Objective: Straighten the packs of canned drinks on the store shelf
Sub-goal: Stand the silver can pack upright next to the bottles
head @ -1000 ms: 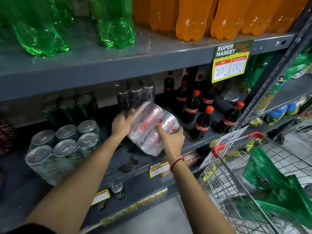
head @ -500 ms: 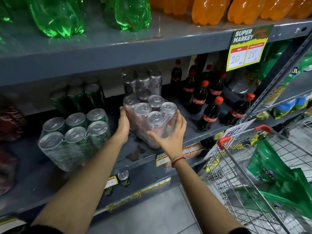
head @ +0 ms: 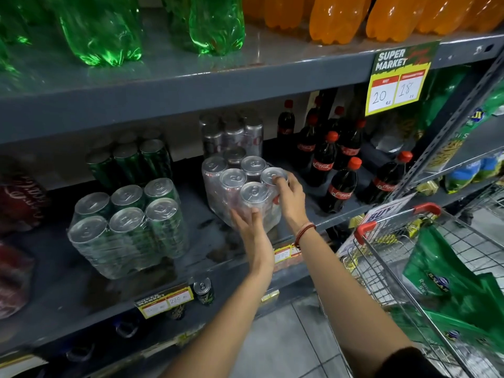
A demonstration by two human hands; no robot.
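Observation:
A shrink-wrapped pack of silver cans (head: 234, 184) stands upright on the middle shelf (head: 218, 241), tops facing up. My left hand (head: 249, 225) presses against its front lower side. Around the pack's right front can curls my right hand (head: 290, 196), fingers touching the rim. Behind it stands another silver pack (head: 231, 135). To the left sit a wrapped pack of green cans (head: 128, 225) near the shelf front and a second green pack (head: 131, 159) farther back.
Cola bottles (head: 338, 173) stand right of the silver pack. Green bottles (head: 103, 31) and orange bottles (head: 341, 17) line the top shelf. A price sign (head: 396, 80) hangs from it. A wire cart (head: 425, 268) with green bags is at right. A loose can (head: 203, 290) sits on the lower shelf.
The silver pack went from tilted on its side to upright on the shelf. My left hand slid from its left side to its front; my right hand shifted to the right front can.

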